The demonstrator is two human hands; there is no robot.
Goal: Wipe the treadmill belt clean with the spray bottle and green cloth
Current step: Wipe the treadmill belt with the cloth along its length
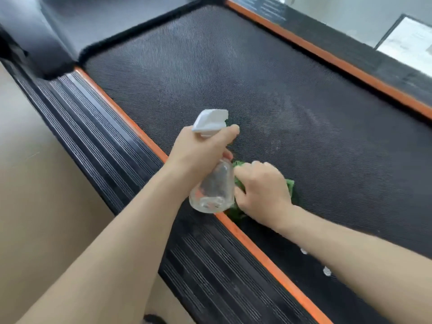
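Clear plastic spray bottle [212, 188], unlabelled, gripped by left hand [201, 150]; green cloth [289, 183] bunched beneath right hand [261, 185] fingers, pressed onto treadmill belt [233, 78].

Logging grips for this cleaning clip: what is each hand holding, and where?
Left hand grips the spray bottle at its neck; right hand holds the bunched green cloth against the belt.
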